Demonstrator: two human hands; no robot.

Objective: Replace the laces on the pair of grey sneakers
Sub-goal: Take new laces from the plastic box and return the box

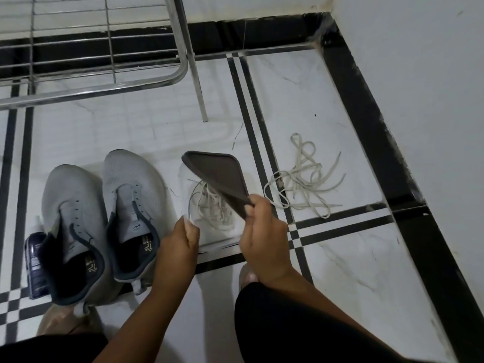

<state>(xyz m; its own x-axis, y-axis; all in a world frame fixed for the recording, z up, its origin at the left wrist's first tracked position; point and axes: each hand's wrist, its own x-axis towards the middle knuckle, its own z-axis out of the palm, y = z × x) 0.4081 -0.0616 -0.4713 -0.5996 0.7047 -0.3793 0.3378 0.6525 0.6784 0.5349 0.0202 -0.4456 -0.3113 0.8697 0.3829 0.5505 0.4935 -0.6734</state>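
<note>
On a white tiled floor [340,258] with black lines, the right hand [264,239] pinches a dark flat sleeve [217,176], lifted over a clear packet of new laces [212,205] whose near edge the left hand [180,242] pinches. Just left of that grip stand the unlaced grey sneakers [104,218], toes pointing away; old laces [303,179] lie right.

The grey sneakers [104,216] were matt knit mesh. Loose laces [303,179] looked like flat woven cloth. The floor [340,258] was glossy marbled tile, and the rack [104,61] shiny metal.
</note>
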